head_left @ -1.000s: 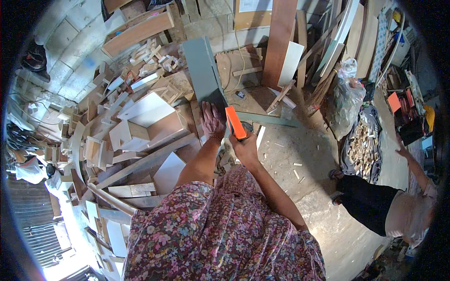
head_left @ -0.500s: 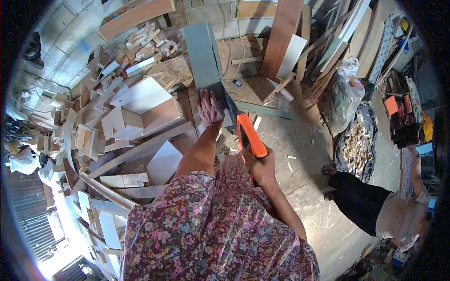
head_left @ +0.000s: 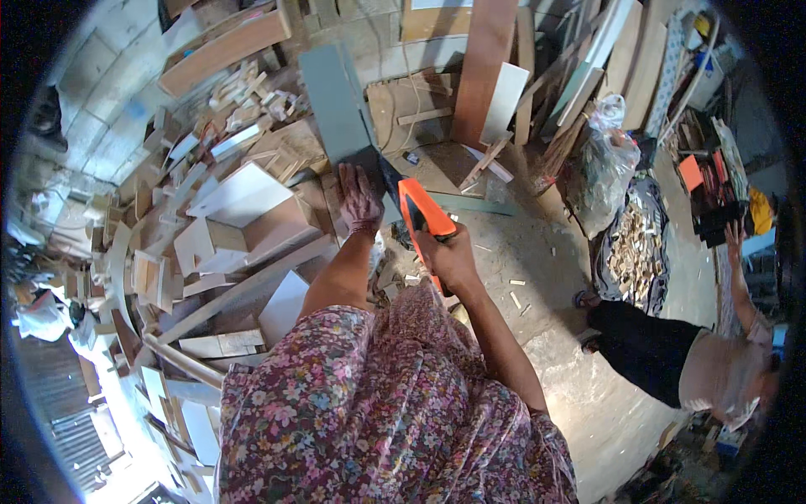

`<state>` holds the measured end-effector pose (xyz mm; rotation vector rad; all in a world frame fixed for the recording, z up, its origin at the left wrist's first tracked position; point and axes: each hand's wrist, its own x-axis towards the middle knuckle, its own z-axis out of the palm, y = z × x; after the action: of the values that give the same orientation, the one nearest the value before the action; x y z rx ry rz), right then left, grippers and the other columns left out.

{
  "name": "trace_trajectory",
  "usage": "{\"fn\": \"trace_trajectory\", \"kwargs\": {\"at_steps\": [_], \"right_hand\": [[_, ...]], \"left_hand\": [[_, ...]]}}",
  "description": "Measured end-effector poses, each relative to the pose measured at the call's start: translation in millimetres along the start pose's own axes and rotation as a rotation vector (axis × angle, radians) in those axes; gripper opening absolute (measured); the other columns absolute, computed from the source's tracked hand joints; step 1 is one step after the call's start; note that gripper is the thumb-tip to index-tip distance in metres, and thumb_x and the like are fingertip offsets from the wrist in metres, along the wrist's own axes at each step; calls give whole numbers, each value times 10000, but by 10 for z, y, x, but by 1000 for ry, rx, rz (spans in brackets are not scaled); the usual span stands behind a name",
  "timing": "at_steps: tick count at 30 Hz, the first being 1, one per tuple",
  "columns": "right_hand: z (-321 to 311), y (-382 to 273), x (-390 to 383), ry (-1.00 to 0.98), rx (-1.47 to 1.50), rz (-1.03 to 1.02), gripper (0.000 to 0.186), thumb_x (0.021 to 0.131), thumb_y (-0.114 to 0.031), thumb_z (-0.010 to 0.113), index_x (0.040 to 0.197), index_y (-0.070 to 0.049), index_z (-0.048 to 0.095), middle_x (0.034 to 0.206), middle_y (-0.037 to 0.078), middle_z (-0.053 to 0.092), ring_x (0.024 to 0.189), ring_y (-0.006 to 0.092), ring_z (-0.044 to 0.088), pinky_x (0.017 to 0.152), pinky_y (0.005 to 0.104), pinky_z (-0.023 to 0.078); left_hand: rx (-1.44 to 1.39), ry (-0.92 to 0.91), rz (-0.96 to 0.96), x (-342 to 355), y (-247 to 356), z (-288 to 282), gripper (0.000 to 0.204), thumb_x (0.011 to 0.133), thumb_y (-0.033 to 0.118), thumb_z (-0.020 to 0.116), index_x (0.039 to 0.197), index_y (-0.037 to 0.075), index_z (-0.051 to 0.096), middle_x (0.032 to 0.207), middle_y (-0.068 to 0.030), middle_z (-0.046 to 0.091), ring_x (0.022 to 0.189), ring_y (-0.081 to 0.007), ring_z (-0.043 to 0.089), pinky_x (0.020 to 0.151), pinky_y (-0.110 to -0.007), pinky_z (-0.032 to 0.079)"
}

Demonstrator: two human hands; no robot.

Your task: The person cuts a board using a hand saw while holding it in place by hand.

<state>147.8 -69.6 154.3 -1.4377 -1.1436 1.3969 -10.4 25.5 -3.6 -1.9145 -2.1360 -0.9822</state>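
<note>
A long grey-green board (head_left: 330, 97) stretches away in front of me, and a dark shadow falls across its near end. My left hand (head_left: 361, 197) lies flat on that near part, fingers stretched out and slightly spread. In my right hand (head_left: 451, 259) is a handsaw (head_left: 426, 206) with an orange and black handle, my fingers wrapped around the grip. Its dark blade runs forward along the right side of the board, close to my left hand. Shadow hides where the teeth meet the wood.
On the left lie white-faced box pieces (head_left: 243, 197) and many offcuts. Planks (head_left: 487, 76) lean on the far wall. To the right are a clear plastic bag (head_left: 598, 181) and a dark sack of wood scraps (head_left: 634, 260). Another person (head_left: 663, 353) stands at the right, one arm raised.
My right hand and the saw have moved forward, away from me. My left hand stays on the board. The view has shifted slightly, and the other person's arm reaches farther up.
</note>
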Motion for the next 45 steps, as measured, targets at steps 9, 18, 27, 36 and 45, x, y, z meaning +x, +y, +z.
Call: {"fn": "trace_trajectory", "kwargs": {"at_steps": [9, 18, 27, 36, 45], "right_hand": [[139, -181, -157, 6, -43, -27, 178, 739, -99, 607, 871, 15, 573, 664, 92, 589, 634, 124, 516, 617, 300, 432], [89, -151, -188, -28, -104, 49, 168, 757, -111, 644, 786, 13, 536, 658, 30, 525, 631, 89, 453, 583, 265, 404], [156, -390, -254, 1, -43, -123, 300, 818, -217, 618, 972, 16, 508, 740, 64, 564, 701, 97, 496, 634, 256, 417], [256, -157, -429, 108, -410, -231, 351, 898, -285, 485, 1030, 39, 470, 612, 77, 544, 543, 125, 507, 492, 272, 408], [321, -545, 139, 36, -550, -308, 265, 829, -204, 542, 886, 52, 498, 655, 249, 562, 629, 398, 580, 548, 400, 450]], "left_hand": [[68, 112, 115, -2, -47, 98, 427, 792, 158, 483, 1185, -4, 446, 1243, -204, 427, 1244, -340, 322, 1029, -473, 222], [-26, 2, 69, -186, 5, -129, 427, 779, 145, 486, 1174, -9, 440, 1260, -198, 402, 1236, -334, 335, 1015, -476, 242], [5, 35, 95, -191, 74, -142, 435, 776, 126, 476, 1188, -4, 423, 1274, -188, 386, 1253, -331, 304, 1014, -484, 228], [20, -76, 36, -197, 17, -106, 455, 802, 164, 453, 1224, 3, 397, 1301, -177, 355, 1275, -324, 265, 1038, -472, 191], [-5, -299, -104, -227, 108, -239, 488, 811, 200, 422, 1254, 0, 377, 1372, -175, 276, 1314, -299, 190, 1058, -460, 161]]}}
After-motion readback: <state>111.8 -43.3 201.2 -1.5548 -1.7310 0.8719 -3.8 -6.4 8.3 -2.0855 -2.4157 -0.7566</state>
